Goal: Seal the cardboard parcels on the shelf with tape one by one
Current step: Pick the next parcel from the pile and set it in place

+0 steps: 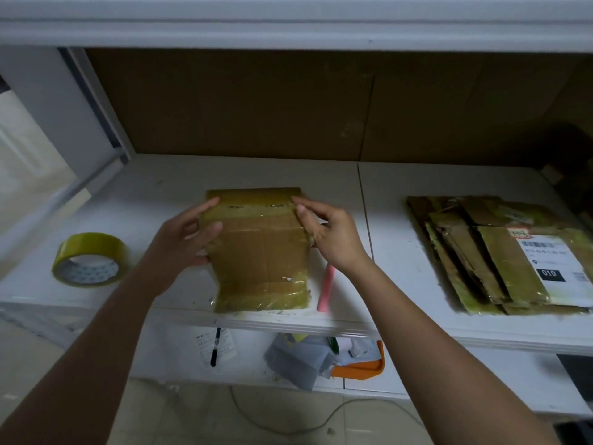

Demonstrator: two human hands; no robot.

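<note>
A flat cardboard parcel [261,255] wrapped in yellowish tape lies on the white shelf [167,191] in front of me. My left hand [189,232] holds its left edge, fingers on top near the far corner and thumb at the side. My right hand [327,229] grips the right edge, fingers curled over the far right corner. A roll of yellow tape [91,263] lies on the shelf to the left, apart from both hands. A pink stick-like tool [325,289] lies beside the parcel's right edge.
A pile of several flattened taped parcels [494,255], one with a white label, lies on the shelf at the right. Brown cardboard [288,104] lines the shelf's back. Below the shelf edge sit a pen [215,346], papers, grey cloth and an orange tray [362,367].
</note>
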